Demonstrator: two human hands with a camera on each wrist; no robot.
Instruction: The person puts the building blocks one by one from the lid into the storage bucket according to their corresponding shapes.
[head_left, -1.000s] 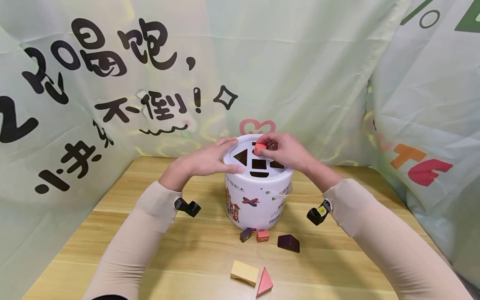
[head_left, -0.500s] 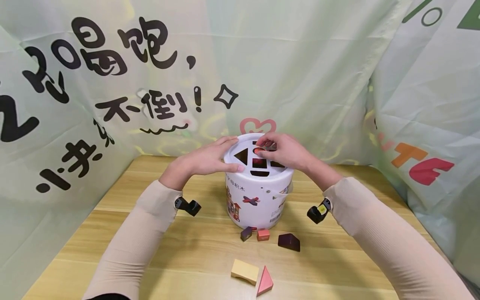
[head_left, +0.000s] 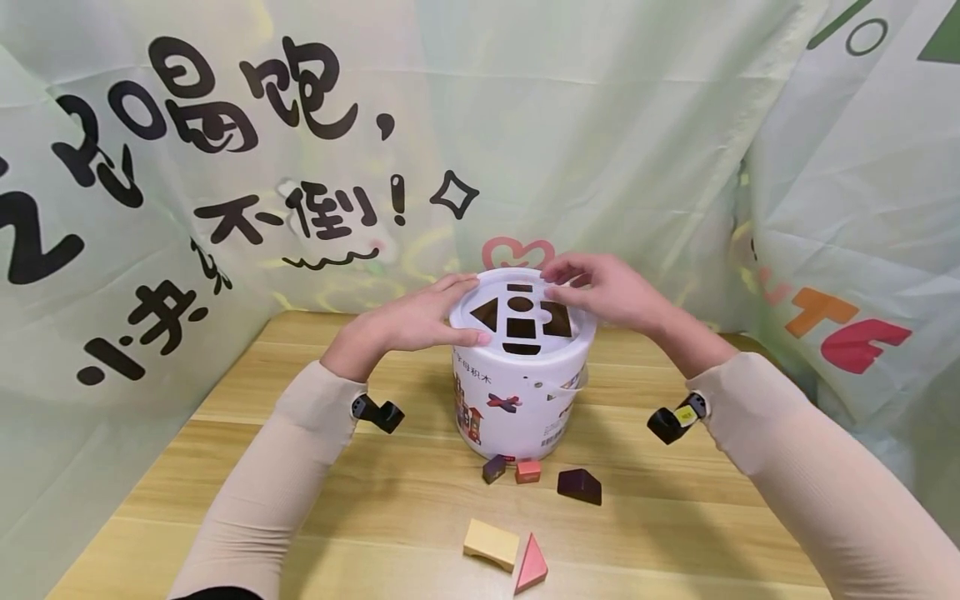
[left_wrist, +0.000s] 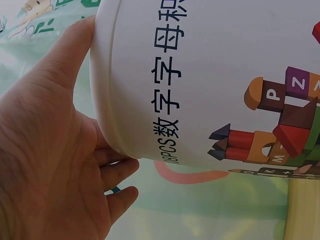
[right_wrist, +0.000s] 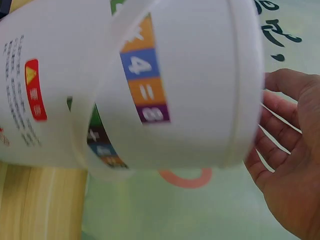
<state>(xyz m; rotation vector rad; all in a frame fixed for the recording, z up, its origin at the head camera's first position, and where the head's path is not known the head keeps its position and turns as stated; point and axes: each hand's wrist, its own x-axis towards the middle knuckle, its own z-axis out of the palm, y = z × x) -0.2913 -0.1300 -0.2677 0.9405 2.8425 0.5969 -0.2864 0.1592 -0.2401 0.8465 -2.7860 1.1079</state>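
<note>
Right hand (head_left: 607, 290) shifted from the round hole (head_left: 521, 304) to the right rear of the lid (head_left: 499, 288); the orange-red peg it held is out of sight.
Its grip: thumb and fingers apart near the rim, contact not readable. Left hand (head_left: 412, 315): grip spread, thumb and fingers against the lid's left rim. Bucket (head_left: 517, 408) upright on the desk (head_left: 337, 500), toward the back edge, about midway between the back corners. Before it: purple block (head_left: 494, 469), red block (head_left: 528, 472), dark block (head_left: 580, 486); farther from the back edge, yellow block (head_left: 491, 544) beside pink triangle (head_left: 532, 567).
</note>
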